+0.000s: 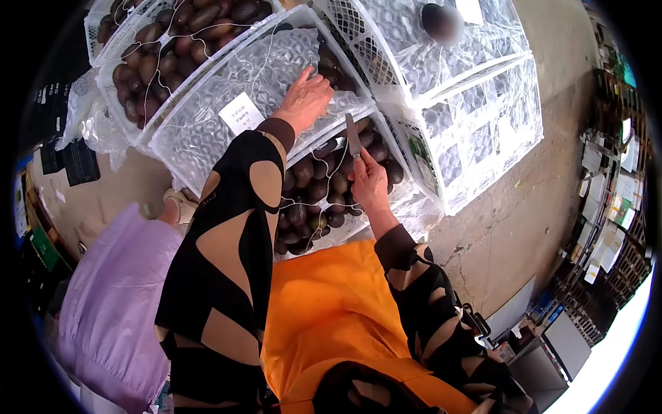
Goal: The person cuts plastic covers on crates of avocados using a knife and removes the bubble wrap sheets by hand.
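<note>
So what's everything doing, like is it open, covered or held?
Knife: held, blade bare, pointing away from the person
Right hand: closed around the knife's handle
Left hand: touching the bubble wrap
Bubble wrap: spread over the middle crate, partly
Nearest avocados: uncovered, string across
Right-hand crates: covered on top

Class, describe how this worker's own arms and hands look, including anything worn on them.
The left sleeve and right sleeve are black with large, curved and angular tan patches, ending in plain dark brown cuffs. The left hand and right hand wear no gloves.
</note>
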A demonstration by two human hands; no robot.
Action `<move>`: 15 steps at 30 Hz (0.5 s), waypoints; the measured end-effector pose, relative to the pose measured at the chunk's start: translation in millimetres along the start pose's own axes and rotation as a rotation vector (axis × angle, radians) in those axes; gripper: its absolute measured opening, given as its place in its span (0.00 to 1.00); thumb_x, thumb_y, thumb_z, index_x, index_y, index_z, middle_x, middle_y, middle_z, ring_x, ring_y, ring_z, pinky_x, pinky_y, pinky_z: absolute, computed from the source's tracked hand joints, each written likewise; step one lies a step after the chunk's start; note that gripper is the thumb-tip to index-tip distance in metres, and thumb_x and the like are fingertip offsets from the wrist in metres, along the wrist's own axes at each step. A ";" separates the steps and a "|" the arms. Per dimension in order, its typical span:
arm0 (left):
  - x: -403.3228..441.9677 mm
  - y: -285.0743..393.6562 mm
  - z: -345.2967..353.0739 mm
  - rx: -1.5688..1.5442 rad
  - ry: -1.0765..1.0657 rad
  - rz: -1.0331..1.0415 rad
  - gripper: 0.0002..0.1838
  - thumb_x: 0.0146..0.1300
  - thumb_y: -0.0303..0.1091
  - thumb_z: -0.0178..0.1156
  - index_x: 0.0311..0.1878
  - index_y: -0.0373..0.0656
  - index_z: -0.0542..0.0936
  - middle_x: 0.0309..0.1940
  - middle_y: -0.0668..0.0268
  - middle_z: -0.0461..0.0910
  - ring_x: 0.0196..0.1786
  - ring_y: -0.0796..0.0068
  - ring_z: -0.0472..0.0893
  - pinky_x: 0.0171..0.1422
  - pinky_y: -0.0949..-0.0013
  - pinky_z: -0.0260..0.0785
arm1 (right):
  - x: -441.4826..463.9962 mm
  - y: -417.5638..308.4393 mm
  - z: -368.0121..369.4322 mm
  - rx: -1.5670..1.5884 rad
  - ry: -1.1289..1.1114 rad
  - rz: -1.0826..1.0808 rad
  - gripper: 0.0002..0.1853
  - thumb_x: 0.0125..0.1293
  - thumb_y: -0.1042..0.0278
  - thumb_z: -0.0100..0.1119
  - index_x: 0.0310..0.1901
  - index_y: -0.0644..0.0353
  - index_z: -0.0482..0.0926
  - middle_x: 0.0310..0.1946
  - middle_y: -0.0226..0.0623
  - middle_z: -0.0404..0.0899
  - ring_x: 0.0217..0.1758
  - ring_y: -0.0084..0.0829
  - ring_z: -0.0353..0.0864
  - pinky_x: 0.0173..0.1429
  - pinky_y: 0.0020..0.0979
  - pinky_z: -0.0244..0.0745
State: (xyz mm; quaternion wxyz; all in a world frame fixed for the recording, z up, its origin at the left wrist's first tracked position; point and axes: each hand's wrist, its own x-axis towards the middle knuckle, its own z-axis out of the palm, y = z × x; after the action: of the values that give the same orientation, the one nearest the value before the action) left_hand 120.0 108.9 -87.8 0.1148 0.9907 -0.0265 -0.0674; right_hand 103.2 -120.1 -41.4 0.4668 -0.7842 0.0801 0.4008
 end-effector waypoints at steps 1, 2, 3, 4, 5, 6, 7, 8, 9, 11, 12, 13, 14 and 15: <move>1.2 -4.2 0.2 -0.017 -0.022 0.056 0.14 0.53 0.41 0.68 0.38 0.43 0.81 0.38 0.67 0.77 0.54 0.69 0.75 0.75 0.56 0.50 | 3.0 -1.0 1.3 -0.029 -0.006 0.030 0.22 0.75 0.61 0.48 0.66 0.57 0.71 0.21 0.27 0.72 0.12 0.16 0.63 0.14 0.23 0.58; 1.5 -7.2 0.0 -0.052 -0.059 0.041 0.14 0.53 0.41 0.68 0.38 0.43 0.81 0.38 0.67 0.77 0.54 0.69 0.75 0.74 0.56 0.51 | 2.5 -0.4 4.9 -0.042 -0.040 0.036 0.22 0.74 0.61 0.48 0.66 0.57 0.71 0.21 0.27 0.72 0.12 0.16 0.63 0.14 0.23 0.58; 1.9 -11.0 -6.5 -0.082 -0.096 0.028 0.14 0.53 0.42 0.67 0.38 0.43 0.82 0.37 0.67 0.77 0.54 0.70 0.75 0.74 0.56 0.52 | 1.2 1.5 11.5 -0.050 -0.074 0.040 0.22 0.74 0.62 0.47 0.66 0.57 0.71 0.21 0.28 0.72 0.12 0.16 0.63 0.14 0.23 0.57; -0.3 -14.6 -16.1 -0.107 -0.140 0.020 0.15 0.53 0.42 0.67 0.38 0.43 0.82 0.37 0.67 0.78 0.54 0.70 0.75 0.73 0.56 0.52 | -5.2 0.3 23.3 -0.049 -0.107 0.045 0.21 0.74 0.62 0.47 0.66 0.57 0.71 0.21 0.28 0.72 0.12 0.16 0.63 0.14 0.23 0.57; -1.8 -16.4 -26.6 -0.142 -0.198 -0.012 0.17 0.54 0.43 0.67 0.42 0.44 0.81 0.39 0.67 0.77 0.52 0.69 0.76 0.72 0.57 0.53 | -29.8 4.4 42.2 -0.066 -0.178 0.081 0.21 0.74 0.63 0.48 0.66 0.57 0.71 0.21 0.28 0.72 0.12 0.16 0.63 0.15 0.23 0.58; -3.5 -21.0 -26.5 -0.158 -0.058 -0.019 0.17 0.55 0.42 0.66 0.44 0.44 0.80 0.39 0.67 0.77 0.52 0.69 0.76 0.71 0.57 0.54 | -49.9 26.4 59.8 -0.024 -0.085 -0.039 0.20 0.72 0.64 0.49 0.60 0.66 0.74 0.19 0.35 0.76 0.21 0.23 0.76 0.30 0.26 0.73; -7.1 -25.3 -20.0 -0.177 0.085 -0.032 0.16 0.56 0.41 0.65 0.45 0.44 0.80 0.39 0.67 0.77 0.51 0.69 0.76 0.71 0.57 0.54 | -72.7 22.5 65.5 0.067 -0.050 0.064 0.20 0.74 0.63 0.49 0.60 0.66 0.74 0.21 0.34 0.76 0.23 0.21 0.76 0.32 0.25 0.73; -13.7 -25.9 -13.7 -0.203 0.214 -0.045 0.16 0.57 0.40 0.64 0.47 0.44 0.79 0.40 0.67 0.76 0.50 0.68 0.76 0.70 0.57 0.54 | -88.3 22.2 65.7 0.117 0.024 0.044 0.20 0.75 0.63 0.48 0.62 0.66 0.73 0.22 0.32 0.74 0.25 0.20 0.75 0.32 0.25 0.72; -19.8 -27.5 -23.7 -0.172 0.366 -0.114 0.13 0.59 0.34 0.62 0.48 0.45 0.77 0.41 0.67 0.76 0.50 0.67 0.76 0.67 0.58 0.57 | -93.4 22.9 60.1 0.110 0.070 0.004 0.21 0.75 0.63 0.48 0.63 0.66 0.72 0.23 0.32 0.75 0.25 0.20 0.75 0.33 0.25 0.72; -49.4 -25.5 -32.2 -0.194 0.320 -0.206 0.11 0.59 0.30 0.60 0.47 0.45 0.77 0.41 0.66 0.76 0.51 0.66 0.76 0.64 0.59 0.60 | -101.5 23.3 44.0 0.051 0.065 -0.017 0.21 0.76 0.63 0.48 0.63 0.66 0.71 0.23 0.31 0.74 0.25 0.20 0.74 0.32 0.25 0.72; -60.5 -30.0 -40.2 -0.194 0.319 -0.252 0.11 0.59 0.28 0.59 0.46 0.46 0.77 0.42 0.66 0.76 0.51 0.66 0.76 0.62 0.60 0.61 | -100.9 21.7 40.1 -0.005 0.019 -0.009 0.21 0.76 0.63 0.47 0.63 0.66 0.70 0.22 0.30 0.74 0.25 0.20 0.74 0.32 0.25 0.71; -78.8 -29.7 -24.8 -0.220 0.243 -0.072 0.12 0.57 0.26 0.58 0.46 0.47 0.77 0.43 0.65 0.76 0.52 0.65 0.76 0.60 0.63 0.64 | -99.6 26.1 40.6 -0.085 -0.016 -0.013 0.20 0.75 0.63 0.47 0.62 0.64 0.71 0.21 0.33 0.75 0.24 0.25 0.76 0.31 0.28 0.72; -96.6 -24.1 -12.2 -0.238 0.162 0.102 0.15 0.57 0.26 0.58 0.49 0.47 0.77 0.43 0.66 0.75 0.53 0.66 0.76 0.60 0.64 0.66 | -96.8 29.0 43.8 -0.102 -0.021 -0.064 0.19 0.75 0.64 0.47 0.62 0.64 0.71 0.21 0.35 0.75 0.23 0.27 0.77 0.31 0.28 0.72; -111.1 -17.5 3.3 -0.140 0.232 0.141 0.16 0.57 0.26 0.57 0.50 0.47 0.77 0.44 0.67 0.75 0.54 0.68 0.75 0.62 0.64 0.65 | -91.0 29.5 51.4 -0.115 -0.025 -0.114 0.19 0.75 0.64 0.47 0.62 0.63 0.71 0.21 0.37 0.76 0.23 0.29 0.77 0.31 0.29 0.72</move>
State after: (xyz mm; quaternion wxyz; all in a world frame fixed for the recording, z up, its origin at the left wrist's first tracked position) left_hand 10.3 132.7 -80.8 0.1905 0.9771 -0.0776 0.0540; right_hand -0.7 -118.1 -9.6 0.4441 -0.8079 0.0063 0.3874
